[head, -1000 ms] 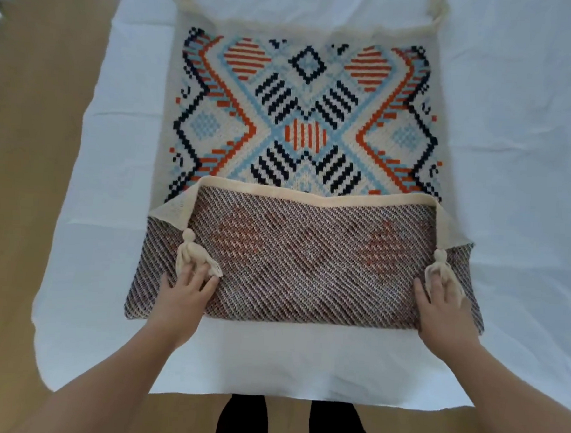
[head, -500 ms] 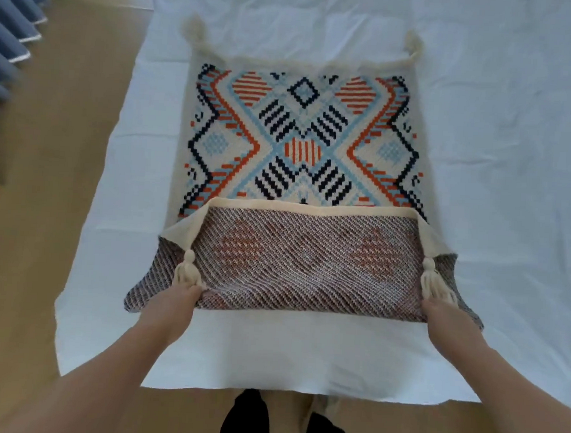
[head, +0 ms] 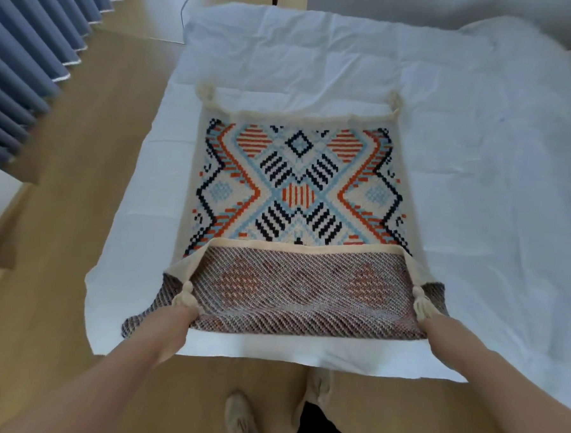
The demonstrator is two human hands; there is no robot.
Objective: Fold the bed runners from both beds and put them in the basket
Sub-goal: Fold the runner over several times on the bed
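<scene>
Head view: runner (head: pixel 298 190) flat on bed (head: pixel 479 153), near end folded over; left hand (head: pixel 186 314), right hand (head: pixel 433 324) tucked under fold corners, grip unseen.

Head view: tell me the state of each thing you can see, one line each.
Bed runner, near end folded over with its back side up; the rest flat.
Left hand, at the fold's near left corner, fingers hidden.
Right hand, at the fold's near right corner, fingers hidden.
Near left tassel, lying on the folded part.
Sheet, spread out, wrinkled.
Curtain, hanging in pleats.
</scene>
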